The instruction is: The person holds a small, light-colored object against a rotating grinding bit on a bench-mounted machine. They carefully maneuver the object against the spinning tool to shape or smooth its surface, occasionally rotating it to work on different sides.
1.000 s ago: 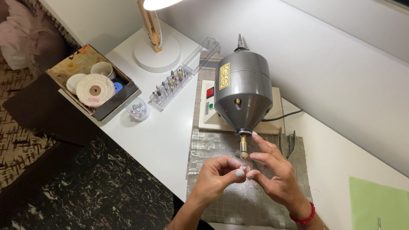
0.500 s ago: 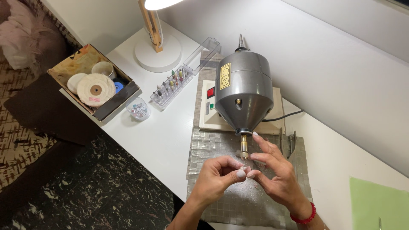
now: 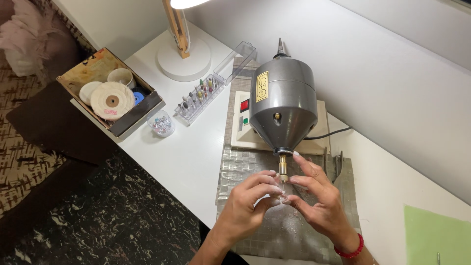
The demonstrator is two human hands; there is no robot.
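- White worktop (image 3: 196,157) against a white wall carries a grey polishing motor (image 3: 282,105).
- Small workpiece (image 3: 283,197), barely visible, sits pinched between left hand (image 3: 245,211) and right hand (image 3: 321,206), just below the brass spindle (image 3: 283,167), whose axis points toward the person.
- Far left, a cardboard box (image 3: 93,68) holds buffing wheels (image 3: 112,100); a clear rack (image 3: 198,98) holds burrs.

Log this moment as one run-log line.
left hand: fingertips at brass spindle tip | right hand: fingertips meet left's there | item between fingertips: too small to tell | grey motor: on silver mat
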